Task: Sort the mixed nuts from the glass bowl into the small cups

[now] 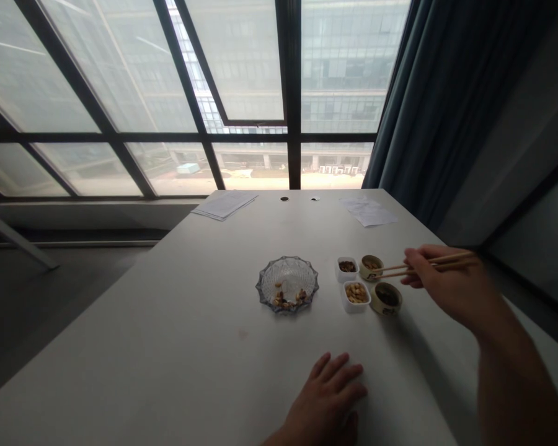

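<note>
My right hand (439,275) grips a pair of wooden chopsticks (400,270), their tips over the small round containers at the right. Under the tips is a beige round cup (371,272) with brownish bits inside. A similar cup (387,305) with dark contents stands nearer me. To their left are a white square tub (346,276) of dark pieces and another white tub (356,306) of peanut-like nuts. A clear glass bowl (287,265) with a scalloped rim holds several nut-like pieces. My left hand (325,396) lies flat on the table, fingers spread, holding nothing.
Papers (225,204) lie at the white table's (190,322) far left corner, and further sheets (368,210) at its far right. Two cable holes show near the far edge. Large windows stand behind, with a dark curtain (413,99) at the right.
</note>
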`<control>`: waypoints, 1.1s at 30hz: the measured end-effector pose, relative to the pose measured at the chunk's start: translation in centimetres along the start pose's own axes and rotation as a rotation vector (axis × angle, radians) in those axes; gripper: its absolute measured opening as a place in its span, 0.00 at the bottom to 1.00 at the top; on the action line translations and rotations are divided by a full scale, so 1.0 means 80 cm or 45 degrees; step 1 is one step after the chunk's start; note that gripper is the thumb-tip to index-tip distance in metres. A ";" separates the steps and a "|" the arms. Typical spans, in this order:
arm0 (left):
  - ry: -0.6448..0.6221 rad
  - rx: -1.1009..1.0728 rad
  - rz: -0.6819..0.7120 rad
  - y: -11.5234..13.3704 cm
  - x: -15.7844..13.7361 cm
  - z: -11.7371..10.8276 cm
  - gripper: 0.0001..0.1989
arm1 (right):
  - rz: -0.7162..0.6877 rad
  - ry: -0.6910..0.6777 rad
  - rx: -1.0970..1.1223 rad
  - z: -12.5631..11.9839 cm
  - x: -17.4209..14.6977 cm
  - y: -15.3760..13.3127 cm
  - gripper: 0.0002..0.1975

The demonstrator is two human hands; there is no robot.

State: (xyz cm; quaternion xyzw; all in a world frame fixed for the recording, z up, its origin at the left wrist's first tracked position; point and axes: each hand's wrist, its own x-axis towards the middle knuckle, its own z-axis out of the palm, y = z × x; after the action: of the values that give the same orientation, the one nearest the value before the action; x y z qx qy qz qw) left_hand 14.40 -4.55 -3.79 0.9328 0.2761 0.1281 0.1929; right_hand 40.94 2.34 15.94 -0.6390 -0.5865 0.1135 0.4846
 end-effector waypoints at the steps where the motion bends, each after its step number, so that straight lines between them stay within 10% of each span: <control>1: -0.003 0.002 0.000 0.000 0.000 0.000 0.18 | 0.017 0.024 0.033 0.005 -0.002 -0.006 0.16; 13: 0.020 -0.005 0.044 -0.002 0.003 -0.001 0.17 | -0.111 -0.713 0.490 0.143 -0.047 -0.034 0.18; 33: 0.031 -0.052 0.039 0.003 0.003 -0.010 0.15 | 0.102 -0.562 0.502 0.193 -0.067 -0.004 0.25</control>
State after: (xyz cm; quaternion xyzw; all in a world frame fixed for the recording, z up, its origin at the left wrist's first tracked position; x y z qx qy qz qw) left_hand 14.44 -4.38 -2.91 0.9312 0.2613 0.1480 0.2065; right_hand 28.16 5.23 6.14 -0.5149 -0.6187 0.3806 0.4552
